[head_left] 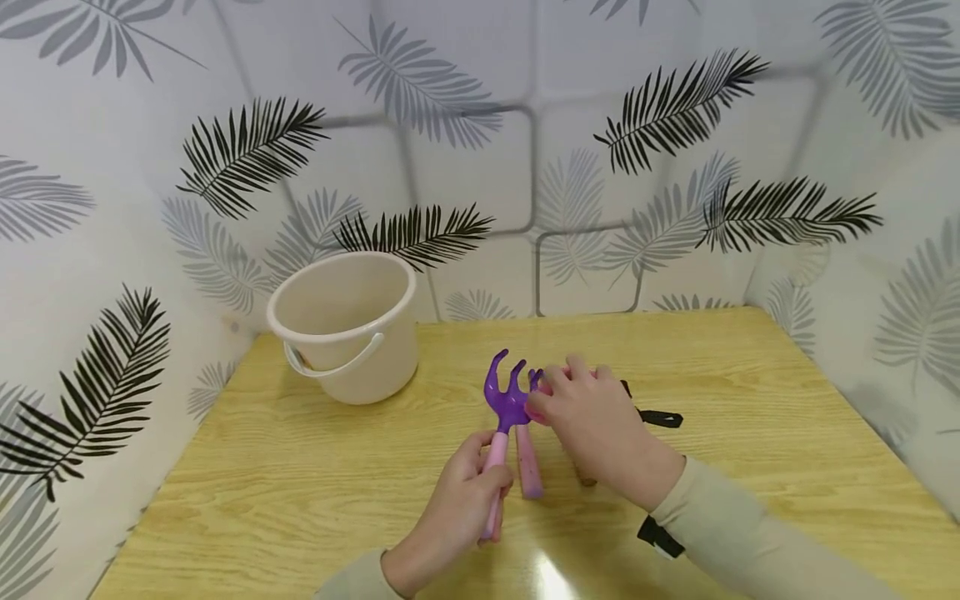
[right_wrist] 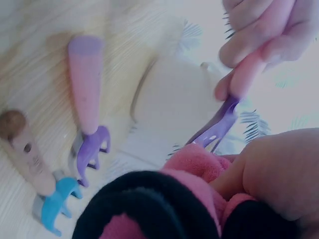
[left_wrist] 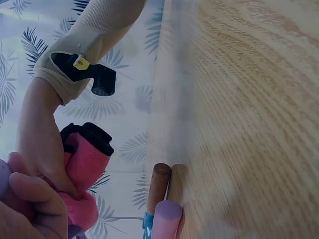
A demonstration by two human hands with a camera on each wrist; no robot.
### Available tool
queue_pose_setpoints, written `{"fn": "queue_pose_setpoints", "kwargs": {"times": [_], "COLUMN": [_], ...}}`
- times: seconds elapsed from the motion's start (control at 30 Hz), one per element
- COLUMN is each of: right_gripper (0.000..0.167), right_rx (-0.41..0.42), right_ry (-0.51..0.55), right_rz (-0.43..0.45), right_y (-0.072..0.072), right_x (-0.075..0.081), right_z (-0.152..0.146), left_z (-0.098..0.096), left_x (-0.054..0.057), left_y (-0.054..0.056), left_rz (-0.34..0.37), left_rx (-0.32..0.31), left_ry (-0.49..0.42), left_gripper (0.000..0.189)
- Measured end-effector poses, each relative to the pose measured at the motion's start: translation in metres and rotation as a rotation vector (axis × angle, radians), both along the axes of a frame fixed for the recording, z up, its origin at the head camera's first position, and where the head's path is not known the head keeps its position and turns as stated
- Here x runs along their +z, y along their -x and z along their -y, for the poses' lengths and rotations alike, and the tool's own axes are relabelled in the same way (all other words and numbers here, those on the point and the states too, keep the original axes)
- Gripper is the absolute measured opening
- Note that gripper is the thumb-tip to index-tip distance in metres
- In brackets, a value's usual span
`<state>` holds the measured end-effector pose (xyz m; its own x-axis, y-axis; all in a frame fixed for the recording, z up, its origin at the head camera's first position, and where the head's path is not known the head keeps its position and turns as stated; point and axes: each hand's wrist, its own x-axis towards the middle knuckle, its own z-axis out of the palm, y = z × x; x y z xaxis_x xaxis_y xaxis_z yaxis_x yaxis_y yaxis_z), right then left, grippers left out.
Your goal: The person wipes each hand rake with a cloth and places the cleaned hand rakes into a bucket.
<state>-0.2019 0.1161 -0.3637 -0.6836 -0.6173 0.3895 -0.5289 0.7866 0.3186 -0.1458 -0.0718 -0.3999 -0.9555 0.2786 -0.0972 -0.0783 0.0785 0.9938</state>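
Note:
My left hand grips the pink handle of a small purple garden hand rake, its tines upward above the table. My right hand holds a bunched pink cloth with black edging against the rake's purple head. In the right wrist view the cloth covers part of the tines. On the table under my hands lies a second purple rake with a pink handle. Beside it is a teal rake with a wooden handle, mostly hidden by my right hand in the head view.
A cream bucket with its handle lowered stands at the back left of the wood-grain table. Leaf-patterned wall covering rises behind the table and at both sides. A black strap shows just right of my right hand.

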Motion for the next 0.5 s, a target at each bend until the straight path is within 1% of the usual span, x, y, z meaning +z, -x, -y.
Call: {"fn": "queue_pose_setpoints", "kwargs": {"times": [0.07,0.1,0.2,0.3,0.5], "right_gripper": [0.041,0.045,0.053,0.047,0.043], "right_rx": [-0.037,-0.039,0.001,0.044,0.044], "right_ry": [-0.02,-0.021,-0.014,0.011,0.094], "right_rz": [0.023,0.031,0.034,0.006,-0.064], "right_y": [0.0,0.0,-0.004,-0.008,-0.013], "right_x": [0.001,0.001,0.001,0.003,0.013], "right_z": [-0.002,-0.003,-0.003,-0.002,0.001], "left_z": [0.0,0.0,0.0,0.0,0.001], "left_x": [-0.001,-0.002,-0.004,-0.005,-0.005], "left_y": [0.0,0.0,0.0,0.0,0.002], "left_rz": [-0.014,-0.022,-0.031,-0.025,-0.028], "left_rx": [0.0,-0.001,0.004,0.012,0.01], "left_ry": [0.002,0.004,0.002,-0.007,-0.016], "left_gripper": [0.054,0.054,0.052,0.053,0.052]}}
